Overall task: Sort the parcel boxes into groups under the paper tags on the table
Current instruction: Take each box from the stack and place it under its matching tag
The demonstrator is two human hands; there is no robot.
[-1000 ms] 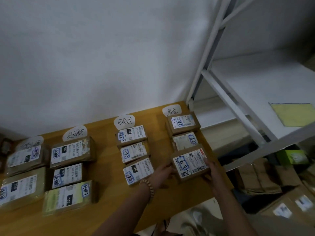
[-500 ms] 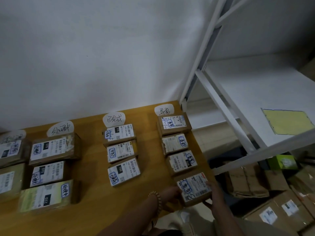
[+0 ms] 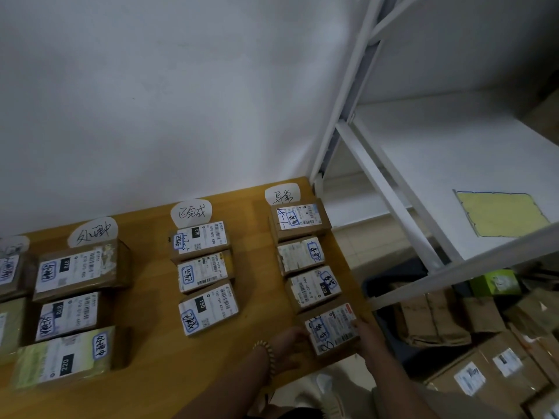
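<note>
A small brown parcel box [image 3: 331,329] with a white label lies at the near end of the right column, by the table's front right corner. My left hand [image 3: 289,343] grips its left side and my right hand [image 3: 367,332] grips its right side. Above it in the same column lie three labelled boxes [image 3: 313,287] under the rightmost paper tag [image 3: 282,193]. The middle column holds three boxes [image 3: 205,275] under a second tag [image 3: 190,211]. Further left, three larger boxes [image 3: 77,272] sit under a third tag [image 3: 92,232].
The wooden table [image 3: 145,285] stands against a white wall. A white metal shelf rack [image 3: 390,189] rises at the right with a yellow sheet [image 3: 500,213] on its shelf. Cardboard boxes [image 3: 484,370] are piled on the floor beneath it. More boxes sit at the left edge.
Both hands drew the held box back from over the third box to the near end of the right column, uncovering that third box. The view shifted right.
</note>
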